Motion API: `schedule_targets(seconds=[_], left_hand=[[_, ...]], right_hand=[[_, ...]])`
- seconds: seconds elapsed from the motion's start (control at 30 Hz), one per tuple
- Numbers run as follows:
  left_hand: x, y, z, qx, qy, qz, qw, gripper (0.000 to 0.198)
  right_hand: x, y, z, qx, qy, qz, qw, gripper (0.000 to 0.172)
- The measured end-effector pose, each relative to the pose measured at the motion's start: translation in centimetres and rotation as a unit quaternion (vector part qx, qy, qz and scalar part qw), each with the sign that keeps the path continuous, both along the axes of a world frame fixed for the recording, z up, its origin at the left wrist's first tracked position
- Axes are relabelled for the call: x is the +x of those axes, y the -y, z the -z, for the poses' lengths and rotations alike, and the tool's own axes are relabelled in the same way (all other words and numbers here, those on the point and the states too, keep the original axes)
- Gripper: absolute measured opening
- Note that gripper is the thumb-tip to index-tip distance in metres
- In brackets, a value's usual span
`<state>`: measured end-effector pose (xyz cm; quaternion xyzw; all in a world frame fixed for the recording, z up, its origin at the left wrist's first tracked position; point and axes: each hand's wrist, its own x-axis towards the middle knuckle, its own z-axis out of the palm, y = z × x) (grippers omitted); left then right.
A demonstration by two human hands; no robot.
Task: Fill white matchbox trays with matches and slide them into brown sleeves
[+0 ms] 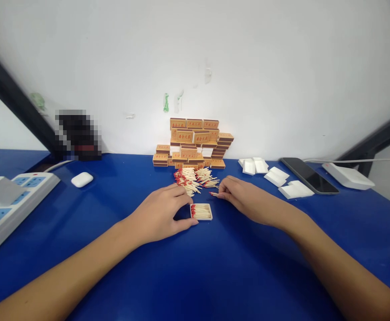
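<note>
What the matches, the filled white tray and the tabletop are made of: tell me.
Matches: apparently wood, matte, pale sticks with red heads.
White tray: probably card, matte, thin-walled.
Tabletop: perhaps painted or laminated board, glossy, showing soft reflections.

Wall (264, 67): white, bearing green and pale scraps (166, 102). Dark slanted bars (21, 106) at left and right. Bench (195, 276): blue, glossy, faintly reflective. Light: bright.

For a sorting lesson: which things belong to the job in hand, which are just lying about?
Job in hand:
left hand on match tray
right hand pinching matches
match pile
matchboxes
probably white trays

Lying about:
phone
power strip
white case
</note>
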<state>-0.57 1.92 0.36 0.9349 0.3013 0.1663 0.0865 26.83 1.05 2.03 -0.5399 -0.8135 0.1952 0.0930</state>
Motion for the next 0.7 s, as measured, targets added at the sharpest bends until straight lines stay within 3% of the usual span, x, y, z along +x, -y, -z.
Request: schedule_targets(seconds=[0.17, 0.47, 0.7], left_hand=[[0.1, 0.0, 0.0, -0.004, 0.002, 0.002, 1.0, 0.027], [0.1, 0.0, 0.1, 0.009, 0.005, 0.002, 1.0, 0.026], [0.1, 0.0, 0.1, 0.006, 0.005, 0.002, 1.0, 0.024]], right_hand=[[-1.5, 1.5, -0.9, -0.026, -0.054, -0.036, 0.998, 0.022], [-3.4, 2.6, 0.3, 0.054, 0.022, -0.089, 0.994, 0.014], [-3.9, 3.1, 0.0, 0.031, -0.018, -0.089, 0.995, 0.012]])
